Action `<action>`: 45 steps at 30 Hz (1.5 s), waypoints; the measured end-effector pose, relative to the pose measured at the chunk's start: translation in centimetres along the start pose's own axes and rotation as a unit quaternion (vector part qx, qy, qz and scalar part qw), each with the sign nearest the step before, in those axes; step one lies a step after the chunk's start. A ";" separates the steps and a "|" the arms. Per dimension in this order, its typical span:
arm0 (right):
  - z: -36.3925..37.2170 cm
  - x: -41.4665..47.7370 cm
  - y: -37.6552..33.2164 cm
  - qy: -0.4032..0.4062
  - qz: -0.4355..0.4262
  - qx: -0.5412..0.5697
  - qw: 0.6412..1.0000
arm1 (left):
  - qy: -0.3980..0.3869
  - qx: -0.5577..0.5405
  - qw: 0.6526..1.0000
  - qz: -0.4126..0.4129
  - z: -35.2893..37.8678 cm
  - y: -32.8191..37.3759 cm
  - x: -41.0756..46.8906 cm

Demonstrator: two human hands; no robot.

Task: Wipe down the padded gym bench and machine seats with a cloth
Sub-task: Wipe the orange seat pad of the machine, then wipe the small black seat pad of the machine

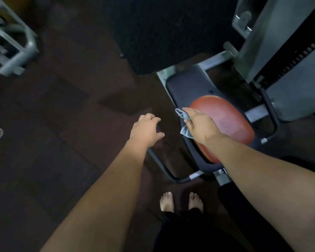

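A red padded machine seat [229, 120] sits on a black base [187, 86] at centre right. My right hand [200, 124] hovers over the seat's left edge and grips a crumpled grey-blue cloth [185, 130], whose ends hang out past my fingers. To the left of the seat, my left hand [146, 130] is held out over the floor with fingers loosely curled, holding nothing.
The grey machine frame and weight stack [289, 57] rise at the right. A black handle bar [164, 168] curves below the seat on its left. Another grey metal frame [13, 50] stands at far left. The floor is dark rubber matting [62, 110]. My bare feet [180, 200] stand below.
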State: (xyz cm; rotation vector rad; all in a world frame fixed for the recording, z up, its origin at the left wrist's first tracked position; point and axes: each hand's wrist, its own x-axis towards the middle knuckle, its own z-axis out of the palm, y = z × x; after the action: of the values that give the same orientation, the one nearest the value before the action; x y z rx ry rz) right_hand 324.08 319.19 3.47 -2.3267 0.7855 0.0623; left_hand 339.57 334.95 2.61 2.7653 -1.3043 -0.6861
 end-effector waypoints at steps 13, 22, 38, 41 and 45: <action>1.5 2.9 -21.5 -0.001 -0.133 -0.034 0.991 | 0.054 0.031 0.993 -0.103 -13.3 -13.7 -10.8; 6.8 13.3 -38.8 0.016 -0.162 -0.048 0.986 | 0.089 0.027 0.986 -0.139 -21.4 -32.1 -9.1; 8.0 41.9 -56.5 0.021 -0.165 -0.048 0.985 | 0.111 0.027 0.983 -0.141 -37.0 -53.8 12.4; 6.4 48.3 -59.2 0.011 -0.173 -0.050 0.984 | 0.114 0.015 0.982 -0.147 -40.8 -56.7 17.6; 5.2 56.5 -62.5 0.006 -0.163 -0.034 0.986 | 0.118 0.010 0.983 -0.144 -45.4 -60.7 24.3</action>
State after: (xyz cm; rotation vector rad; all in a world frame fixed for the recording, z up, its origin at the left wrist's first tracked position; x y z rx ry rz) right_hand 405.67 330.00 22.21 -2.4929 0.4050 -0.0709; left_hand 415.31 348.77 22.81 2.9686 -0.8846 -0.3364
